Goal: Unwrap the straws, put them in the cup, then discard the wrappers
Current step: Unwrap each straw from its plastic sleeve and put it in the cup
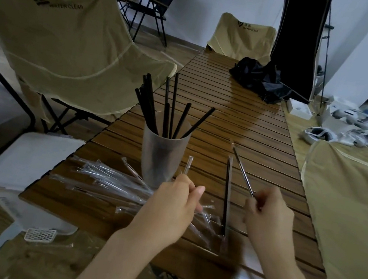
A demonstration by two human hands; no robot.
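A frosted plastic cup (162,157) stands on the slatted wooden table (252,125), with several black straws (170,111) sticking out of it. My left hand (171,209) pinches a clear empty wrapper (188,165) just in front of the cup. My right hand (267,214) grips a black straw (242,171) that points up and away to the left. Another wrapped straw (227,193) lies on the table between my hands. A heap of clear wrappers (109,183) lies to the left of the cup.
A white lidded bin (31,164) stands off the table's left edge. Beige folding chairs (68,45) flank the table on the left, the far end and the right. A black bag (259,79) lies at the table's far end. White boxes and devices (347,125) litter the floor at right.
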